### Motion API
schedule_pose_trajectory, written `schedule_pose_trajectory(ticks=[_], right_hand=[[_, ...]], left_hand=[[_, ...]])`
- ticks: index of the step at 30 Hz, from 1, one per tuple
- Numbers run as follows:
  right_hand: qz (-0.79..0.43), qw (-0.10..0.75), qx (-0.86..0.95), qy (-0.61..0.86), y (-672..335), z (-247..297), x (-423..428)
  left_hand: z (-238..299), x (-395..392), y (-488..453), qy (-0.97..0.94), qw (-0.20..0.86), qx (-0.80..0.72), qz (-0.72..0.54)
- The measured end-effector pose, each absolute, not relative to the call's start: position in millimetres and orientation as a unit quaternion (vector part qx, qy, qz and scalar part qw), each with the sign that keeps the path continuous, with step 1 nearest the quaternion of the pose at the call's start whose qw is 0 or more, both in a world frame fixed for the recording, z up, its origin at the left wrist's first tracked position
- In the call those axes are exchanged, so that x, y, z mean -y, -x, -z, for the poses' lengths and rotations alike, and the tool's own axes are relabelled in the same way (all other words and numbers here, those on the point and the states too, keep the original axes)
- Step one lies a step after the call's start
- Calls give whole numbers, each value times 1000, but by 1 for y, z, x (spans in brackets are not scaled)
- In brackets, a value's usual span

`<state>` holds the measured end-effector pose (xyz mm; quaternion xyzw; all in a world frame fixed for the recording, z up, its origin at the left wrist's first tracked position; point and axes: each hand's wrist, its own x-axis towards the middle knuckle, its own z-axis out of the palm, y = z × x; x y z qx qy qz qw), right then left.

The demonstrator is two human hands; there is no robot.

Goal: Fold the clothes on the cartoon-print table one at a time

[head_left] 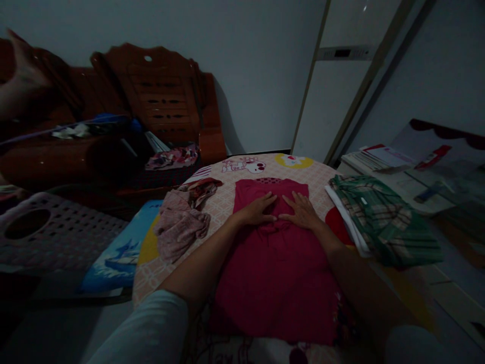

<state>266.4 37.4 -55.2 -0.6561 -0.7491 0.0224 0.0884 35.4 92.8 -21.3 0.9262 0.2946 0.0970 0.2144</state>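
Observation:
A dark pink garment [280, 283] lies spread on the round table, its sides folded in so that it forms a long shape. My left hand [259, 210] rests flat on its upper part with the fingers spread. Beside it, my right hand [301, 210] also presses down on the cloth, fingers apart. Both thumbs point toward each other, and small wrinkles show in the fabric between and below them. Some patterned cloth peeks out at the garment's lower right edge.
A crumpled pinkish garment [180, 222] lies on the tablecloth [223, 202] at left. Folded green plaid clothing [382, 217] sits at the right edge. Beyond are a wooden sofa [159, 96], a plastic basket [56, 232] and another person's hand [26, 76] at far left.

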Motion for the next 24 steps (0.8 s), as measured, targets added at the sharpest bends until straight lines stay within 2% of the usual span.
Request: schedule_pose_trajectory(ticks=[3,6,9,12,16,20,24], right_hand=[[-41,115,749,651,-268,55,-38],[-86,164,745,640,-275,49,-40],[-156,212,745,613,-286,31,-39],[-181,225,746,600,-293,1,-23],[-196,173,760,595,-289,-31,27],[-230,74,759,604,-280,-28,82],[-164,35,755,634,-276,-9,109]], left_hand=[[-1,-100,-21,-891,256,-322,-191],[-25,-100,-9,-869,299,-333,-212],[-43,-87,-3,-875,333,-301,-182],[-52,-63,0,-905,327,-257,-90],[-46,-28,12,-925,294,-235,49],[-27,-3,27,-933,242,-266,25],[-13,5,31,-930,193,-312,8]])
